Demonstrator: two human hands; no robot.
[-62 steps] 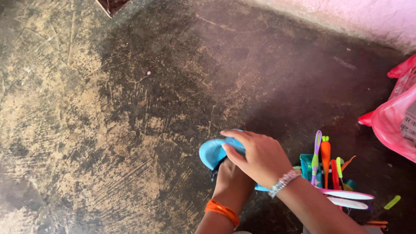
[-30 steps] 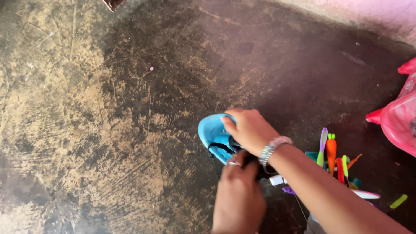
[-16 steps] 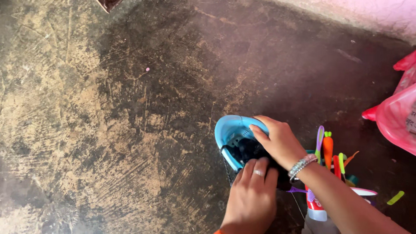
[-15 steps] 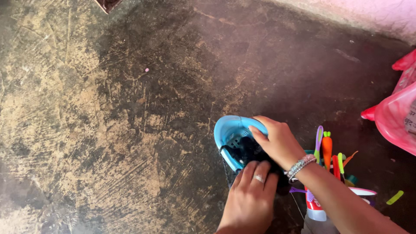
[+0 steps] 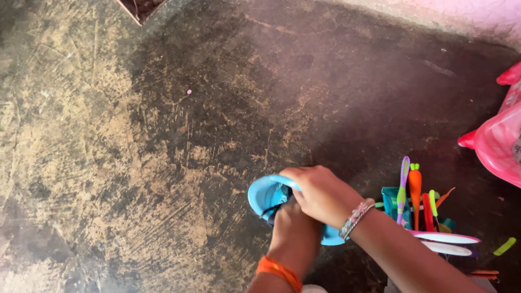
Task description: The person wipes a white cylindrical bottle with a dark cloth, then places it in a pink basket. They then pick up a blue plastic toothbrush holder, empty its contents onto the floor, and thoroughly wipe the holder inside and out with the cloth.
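Bare floor [image 5: 135, 163] left; toothbrush holder [image 5: 415, 206] (crowded) right.

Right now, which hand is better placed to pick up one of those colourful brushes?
The right hand, probably. It grips the blue cup's rim on the side nearest the brushes, while the left hand is pushed inside the cup, farther away.

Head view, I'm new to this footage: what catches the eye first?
A bright blue shoe low in the middle, on the dark scuffed floor, gripped by the right hand while the left hand pushes inside it. To the right, a holder of colourful toothbrushes; a pink plastic bag at the right edge.
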